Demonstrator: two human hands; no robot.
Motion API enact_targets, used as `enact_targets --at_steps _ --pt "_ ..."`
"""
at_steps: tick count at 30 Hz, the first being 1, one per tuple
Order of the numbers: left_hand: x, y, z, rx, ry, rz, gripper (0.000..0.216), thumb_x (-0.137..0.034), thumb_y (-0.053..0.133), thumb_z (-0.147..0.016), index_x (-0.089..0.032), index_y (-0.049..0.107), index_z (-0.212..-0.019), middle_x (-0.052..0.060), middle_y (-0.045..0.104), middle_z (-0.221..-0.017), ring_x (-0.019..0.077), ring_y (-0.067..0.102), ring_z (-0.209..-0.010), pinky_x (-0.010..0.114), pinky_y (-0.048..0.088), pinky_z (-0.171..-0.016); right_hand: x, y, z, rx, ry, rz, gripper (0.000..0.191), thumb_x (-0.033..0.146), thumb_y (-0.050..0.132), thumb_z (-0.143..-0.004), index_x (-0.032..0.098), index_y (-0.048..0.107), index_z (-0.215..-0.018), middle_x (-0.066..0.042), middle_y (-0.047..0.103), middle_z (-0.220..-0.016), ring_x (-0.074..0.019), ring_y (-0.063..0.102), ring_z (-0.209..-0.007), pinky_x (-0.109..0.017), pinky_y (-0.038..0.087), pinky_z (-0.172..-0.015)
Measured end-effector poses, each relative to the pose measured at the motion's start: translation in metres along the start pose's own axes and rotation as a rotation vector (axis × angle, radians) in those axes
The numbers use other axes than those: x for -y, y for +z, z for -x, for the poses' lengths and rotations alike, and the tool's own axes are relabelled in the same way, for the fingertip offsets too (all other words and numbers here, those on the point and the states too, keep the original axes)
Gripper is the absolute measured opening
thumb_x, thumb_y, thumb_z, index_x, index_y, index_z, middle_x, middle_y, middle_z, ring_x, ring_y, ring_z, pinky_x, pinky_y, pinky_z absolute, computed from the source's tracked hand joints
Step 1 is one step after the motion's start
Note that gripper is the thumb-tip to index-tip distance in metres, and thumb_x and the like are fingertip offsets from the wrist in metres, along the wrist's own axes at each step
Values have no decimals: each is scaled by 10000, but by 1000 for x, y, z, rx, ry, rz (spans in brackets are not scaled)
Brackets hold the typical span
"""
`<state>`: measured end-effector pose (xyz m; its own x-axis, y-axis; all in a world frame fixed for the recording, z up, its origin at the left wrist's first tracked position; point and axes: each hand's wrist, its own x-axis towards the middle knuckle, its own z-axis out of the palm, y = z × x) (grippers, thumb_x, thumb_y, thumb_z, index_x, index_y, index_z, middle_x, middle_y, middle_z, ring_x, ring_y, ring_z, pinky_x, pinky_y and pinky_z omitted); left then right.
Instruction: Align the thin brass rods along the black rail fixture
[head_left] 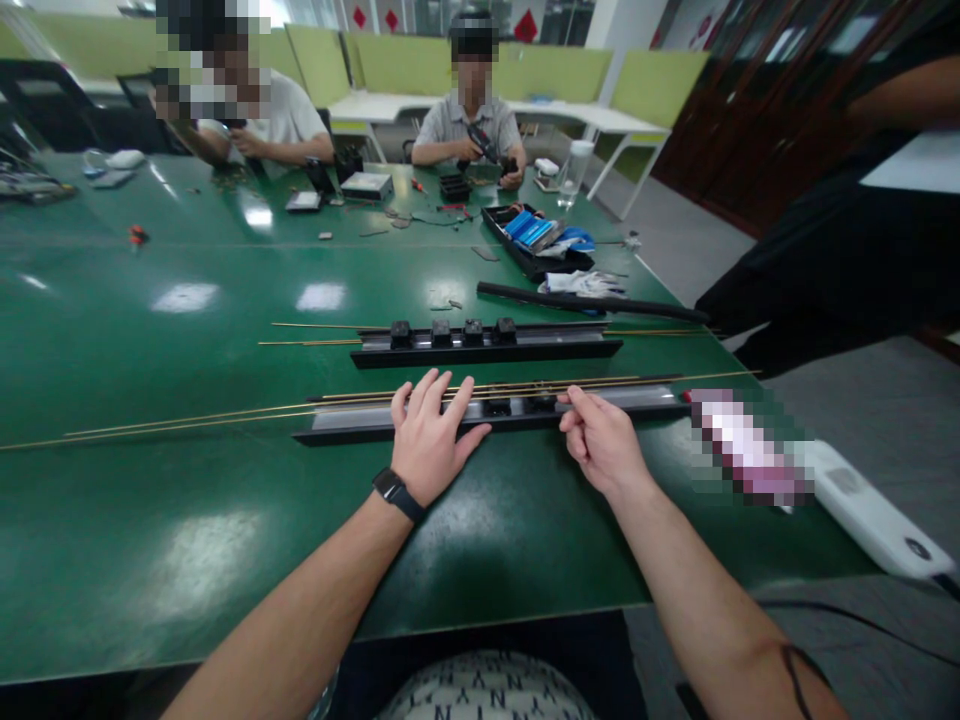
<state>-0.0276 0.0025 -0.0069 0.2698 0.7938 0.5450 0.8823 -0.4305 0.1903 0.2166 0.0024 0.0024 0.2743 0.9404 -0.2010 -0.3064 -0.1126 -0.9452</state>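
Observation:
A long black rail with a pale inner channel lies across the green table in front of me. Thin brass-coloured rods run along its far side and stick out past both ends. My left hand rests over the rail, fingers spread, touching the rods. At the rail's right half, my right hand is closed in a pinch close to the rods; what its fingertips hold is hidden. Between my hands, dark blocks sit in the channel. Behind lies a second black rail carrying several black blocks.
A black tube and white gloves lie beyond the rails, near a black tray of blue items. At right are a blurred pink item and a white power strip. Two people sit opposite; another stands at right.

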Motion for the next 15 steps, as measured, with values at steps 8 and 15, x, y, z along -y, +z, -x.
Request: enact_targets --at_steps 8,15 --pt "-1 0 -1 2 -3 -3 571 -530 619 -944 -249 575 -1440 162 574 -1476 334 465 -1434 546 243 -1208 4 4 2 19 1 -12 426 497 865 -724 156 637 -839 30 618 -527 -41 387 -270 -149 216 -256" --pt "-2 -2 -1 17 -7 -7 581 -531 610 -948 -245 565 -1451 167 572 -1477 341 455 -1441 555 240 -1208 3 5 2 25 13 24 431 529 837 -752 168 620 -844 22 619 -524 -46 389 -270 -149 192 -256"
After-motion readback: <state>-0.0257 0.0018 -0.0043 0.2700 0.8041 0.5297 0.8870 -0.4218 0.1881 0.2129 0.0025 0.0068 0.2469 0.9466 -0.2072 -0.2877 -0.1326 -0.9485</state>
